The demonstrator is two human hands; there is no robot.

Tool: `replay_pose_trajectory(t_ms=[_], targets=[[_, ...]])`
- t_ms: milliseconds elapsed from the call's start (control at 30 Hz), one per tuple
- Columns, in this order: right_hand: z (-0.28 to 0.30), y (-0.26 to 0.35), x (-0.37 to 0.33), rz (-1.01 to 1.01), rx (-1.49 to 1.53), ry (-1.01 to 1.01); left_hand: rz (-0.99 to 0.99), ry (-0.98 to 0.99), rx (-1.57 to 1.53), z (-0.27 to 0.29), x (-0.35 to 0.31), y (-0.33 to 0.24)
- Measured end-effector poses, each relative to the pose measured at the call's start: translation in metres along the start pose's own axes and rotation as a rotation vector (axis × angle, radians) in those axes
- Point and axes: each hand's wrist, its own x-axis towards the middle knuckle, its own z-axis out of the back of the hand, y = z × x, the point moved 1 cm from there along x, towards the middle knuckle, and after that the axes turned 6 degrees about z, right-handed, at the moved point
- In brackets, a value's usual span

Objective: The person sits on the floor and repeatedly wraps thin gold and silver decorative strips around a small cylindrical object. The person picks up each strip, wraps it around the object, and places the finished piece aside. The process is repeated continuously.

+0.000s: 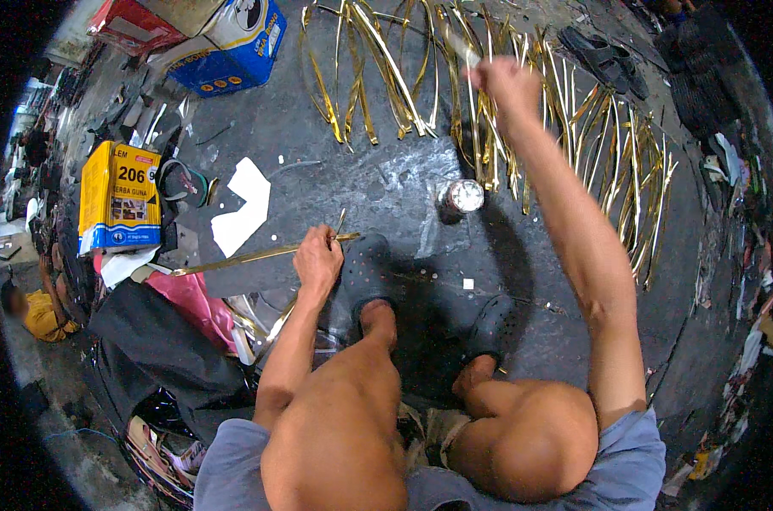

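Close to my left shoe, my left hand (320, 260) is closed on a narrow gold strip (259, 254), whose long end trails off to the left. My right hand (510, 87) reaches far forward, its fingers wrapped round a pale, flat, stick-like tool (463, 47); motion blurs it, so its kind is unclear. Under and around that hand lies a row of shiny gold strips (386, 68), many bent into loops. A small round tin (465, 197) with a whitish top stands between my two hands.
A blue and red carton (233, 51) stands at the far left, with a yellow box (118, 200) nearer. White cut sheet (243, 204) lies on the dark floor. Pink material (197, 307) and black fabric (152, 349) are heaped at left. Dark sandals (604, 61) lie far right. Someone in yellow (46, 315) is at the left edge.
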Motion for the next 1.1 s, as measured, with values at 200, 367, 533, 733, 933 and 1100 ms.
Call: replay_pose_trajectory(t_ms=[200,367,533,733,933,1100], targets=[[0.042,-0.104,-0.094,0.194,-0.474,0.665,-0.061,-0.038,-0.401,0.001,0.03,-0.014],[0.04,-0.076,-0.153,0.471,-0.274,0.586,0.219,0.554,-0.899,-0.002,0.055,-0.087],[0.037,-0.065,-0.165,0.081,-0.053,0.096,0.282,0.807,-1.048,-0.022,0.061,-0.119],[0.025,-0.045,-0.179,0.194,-0.014,0.098,0.38,1.12,-1.318,-0.04,0.048,-0.128],[0.058,-0.075,-0.177,0.096,-0.049,-0.05,0.429,1.338,-1.582,-0.028,0.038,-0.129],[0.082,-0.091,-0.174,0.029,0.071,-0.138,0.089,0.912,-0.73,-0.037,0.063,-0.154]])
